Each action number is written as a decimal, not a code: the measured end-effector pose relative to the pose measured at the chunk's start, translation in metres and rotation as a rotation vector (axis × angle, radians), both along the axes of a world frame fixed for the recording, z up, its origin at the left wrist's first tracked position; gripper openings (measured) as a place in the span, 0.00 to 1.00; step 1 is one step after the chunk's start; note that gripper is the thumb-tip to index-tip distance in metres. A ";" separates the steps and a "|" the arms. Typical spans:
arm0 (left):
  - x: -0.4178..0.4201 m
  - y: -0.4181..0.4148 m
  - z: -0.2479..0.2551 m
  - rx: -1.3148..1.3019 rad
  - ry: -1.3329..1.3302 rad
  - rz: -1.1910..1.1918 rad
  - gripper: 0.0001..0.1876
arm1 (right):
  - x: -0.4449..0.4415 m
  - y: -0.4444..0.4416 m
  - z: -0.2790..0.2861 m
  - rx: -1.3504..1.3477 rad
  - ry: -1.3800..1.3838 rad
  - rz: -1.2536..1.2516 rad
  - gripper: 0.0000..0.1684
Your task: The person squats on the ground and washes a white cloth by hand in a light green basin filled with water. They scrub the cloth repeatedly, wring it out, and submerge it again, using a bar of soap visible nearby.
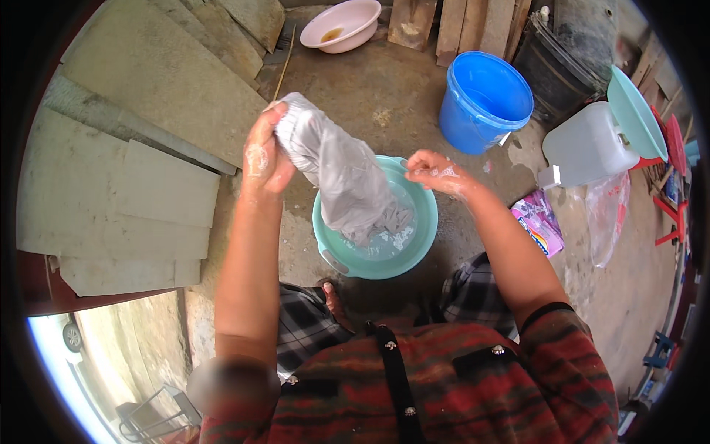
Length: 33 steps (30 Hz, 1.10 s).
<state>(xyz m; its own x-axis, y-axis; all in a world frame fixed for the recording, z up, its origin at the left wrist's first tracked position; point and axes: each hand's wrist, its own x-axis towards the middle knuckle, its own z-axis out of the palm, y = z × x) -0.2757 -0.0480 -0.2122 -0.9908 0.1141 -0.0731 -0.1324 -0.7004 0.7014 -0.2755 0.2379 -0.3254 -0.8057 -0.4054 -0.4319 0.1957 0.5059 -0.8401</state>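
Observation:
My left hand (266, 152) holds up one end of a wet grey garment (355, 177), above and left of a turquoise plastic basin (430, 222). The cloth hangs down from it, and its lower part lies in the sudsy water. White suds cling to both my hands and wrists. My right hand (435, 171) is over the basin's upper right rim, fingers loosely curled, and holds nothing that I can see. The basin stands on the concrete floor between my feet.
Ahead are a pink basin (363, 30) and a blue bucket (482, 127). On the right lie a white plastic jerrycan (588, 144), a pink-purple packet (538, 219) and a clear plastic bag (607, 222). Boards (166, 183) lean at left. A black bin (560, 72) stands upper right.

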 end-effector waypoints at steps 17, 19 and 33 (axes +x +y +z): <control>0.002 0.061 0.016 -0.389 0.098 -0.252 0.07 | 0.027 -0.066 0.061 -0.457 0.227 0.024 0.34; -0.003 0.060 0.009 -0.413 0.151 -0.294 0.09 | 0.027 -0.065 0.062 -0.574 0.063 -0.139 0.28; 0.008 0.045 -0.119 -1.259 0.250 -0.739 0.23 | -0.007 -0.001 0.079 -1.378 -0.283 -0.504 0.17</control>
